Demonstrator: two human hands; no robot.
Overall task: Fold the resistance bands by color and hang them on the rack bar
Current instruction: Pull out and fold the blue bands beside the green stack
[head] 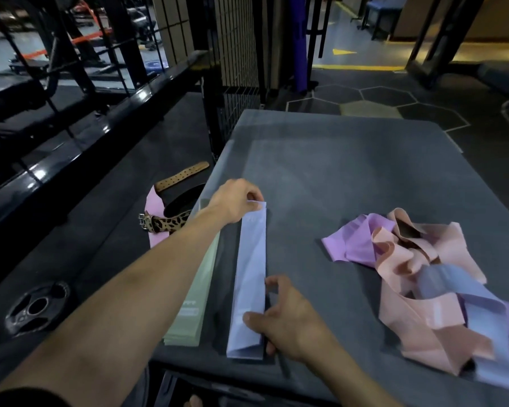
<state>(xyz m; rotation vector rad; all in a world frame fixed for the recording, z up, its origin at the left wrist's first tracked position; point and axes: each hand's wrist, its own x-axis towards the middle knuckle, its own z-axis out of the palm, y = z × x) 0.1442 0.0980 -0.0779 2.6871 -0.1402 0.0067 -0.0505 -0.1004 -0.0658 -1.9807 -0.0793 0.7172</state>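
Head view: one camera, looking down over both forearms at a grey mat (350,160) on a gym floor.
Blue band (252,277): lies long and flat on the mat near its left edge, folded into a narrow strip that runs away from the person.
Left hand (237,202): reaches to the far end of the blue band, fingers curled down and pinching the top corner, likely to keep the layers square while the strip is lined up.
Right hand (279,315): sits at the near end, thumb lying on the band's face and fingers curled against its right edge, pinching that end so the strip stays taut between the two hands.
Green band (199,292): already a neat folded strip, just beside the blue one on its left and partly hidden under the left forearm; set apart, it seems, as a finished colour.
Loose pile (423,277): peach, purple and blue bands tangled together on the right of the mat, well apart from the folded strips, so sorting is unfinished.
Look of the blue band: pale lilac-blue, thin, smooth, slightly glossy; faint print near the top that is too blurred to read.
Belt (171,212): tan with a leopard-print section, off the mat to the left, resting on a pink band (153,212).
Weight plate (39,308): black, on the floor at lower left.
Rack bar (71,160): probably the black glossy beam at the left, with nothing hung on it.
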